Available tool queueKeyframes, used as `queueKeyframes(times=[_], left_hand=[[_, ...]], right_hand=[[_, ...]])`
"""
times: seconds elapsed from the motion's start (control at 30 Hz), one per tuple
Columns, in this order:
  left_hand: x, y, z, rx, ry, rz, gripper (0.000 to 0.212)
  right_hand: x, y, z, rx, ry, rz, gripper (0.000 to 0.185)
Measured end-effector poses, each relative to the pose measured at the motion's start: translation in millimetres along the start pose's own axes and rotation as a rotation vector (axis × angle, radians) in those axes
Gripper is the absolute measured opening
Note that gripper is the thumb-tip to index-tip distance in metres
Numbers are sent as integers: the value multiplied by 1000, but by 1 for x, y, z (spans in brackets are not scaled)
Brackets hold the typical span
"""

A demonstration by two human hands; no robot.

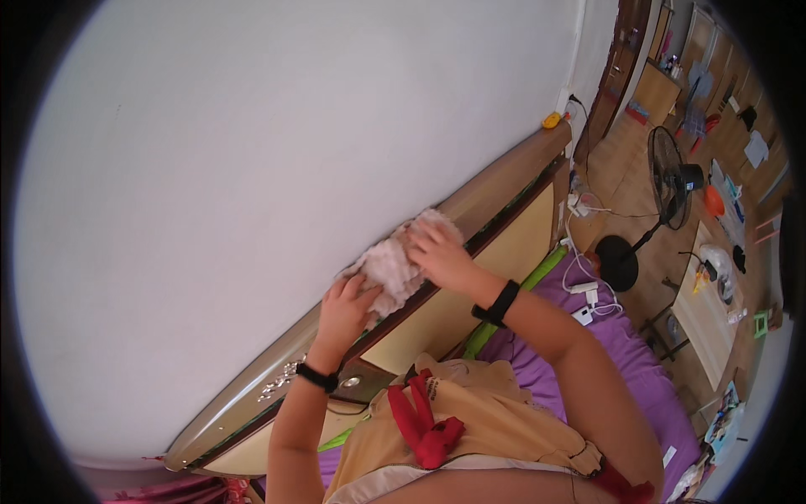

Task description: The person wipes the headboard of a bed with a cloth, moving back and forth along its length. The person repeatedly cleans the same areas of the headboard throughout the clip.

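Note:
A pale pinkish, fluffy cloth lies bunched along the top rail of a bed headboard, against the white wall. My left hand rests on the cloth's near left end with the fingers bent over it. Pressed onto its right end is my right hand, fingers spread and slightly blurred. Both wrists wear black bands. Whether the fingers pinch the cloth's folds underneath is hidden. Cream padded panels sit below the rail.
A yellow object sits at the headboard's far end. Purple bedding carries a white charger and cables. Beyond stand a black pedestal fan and a light wooden table with items on it. Silvery ornaments lie on the headboard left of my left wrist.

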State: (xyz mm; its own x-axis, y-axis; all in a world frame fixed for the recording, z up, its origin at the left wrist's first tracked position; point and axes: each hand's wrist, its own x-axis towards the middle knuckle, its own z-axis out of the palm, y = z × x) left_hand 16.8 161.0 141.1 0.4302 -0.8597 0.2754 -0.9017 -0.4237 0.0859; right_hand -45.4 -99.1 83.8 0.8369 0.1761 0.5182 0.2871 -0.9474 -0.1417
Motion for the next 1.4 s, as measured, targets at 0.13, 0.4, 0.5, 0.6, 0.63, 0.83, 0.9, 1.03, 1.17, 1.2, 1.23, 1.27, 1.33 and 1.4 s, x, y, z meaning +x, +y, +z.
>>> queueKeyframes(times=[0.13, 0.4, 0.5, 0.6, 0.63, 0.83, 0.9, 1.03, 1.17, 1.2, 1.23, 1.27, 1.33, 1.4], left_hand=[[-76, -21, -14, 65, 24, -135, 55], [-111, -18, -17, 74, 130, -280, 45], [-106, -18, -10, 67, 152, -307, 41], [-100, -18, -2, -30, 192, -299, 41], [-95, -16, -3, -37, 165, -260, 42], [-32, 1, -2, -170, 20, -182, 44], [-13, -2, 7, -189, 3, -131, 46], [29, 3, 23, -256, 1, 3, 44], [69, 30, 51, -107, -56, 195, 38], [76, 37, 66, -42, -87, 270, 37], [84, 44, 84, 21, -116, 349, 36], [86, 50, 111, 101, -63, 412, 38], [88, 60, 146, 185, -129, 454, 41], [91, 76, 169, 201, -290, 446, 44]], right_hand=[[15, -56, 28, 107, 80, -99, 37], [24, -62, 29, 275, 72, -87, 59], [22, -64, 28, 246, 98, -97, 56], [19, -62, 28, 271, 117, -135, 44], [17, -56, 28, 293, 125, -156, 39], [-6, -7, 20, 431, 148, -168, 16], [-14, 14, 24, 423, 179, -228, 16], [-56, 45, 46, 262, 195, -185, 11], [-111, 87, 74, 231, 133, -5, 13], [-124, 98, 80, 247, 126, 75, 14], [-132, 106, 83, 261, 119, 158, 15], [-133, 111, 79, 288, 95, 137, 16], [-133, 132, 55, 322, 49, 101, 19], [-140, 157, 36, 298, -3, 257, 21]])
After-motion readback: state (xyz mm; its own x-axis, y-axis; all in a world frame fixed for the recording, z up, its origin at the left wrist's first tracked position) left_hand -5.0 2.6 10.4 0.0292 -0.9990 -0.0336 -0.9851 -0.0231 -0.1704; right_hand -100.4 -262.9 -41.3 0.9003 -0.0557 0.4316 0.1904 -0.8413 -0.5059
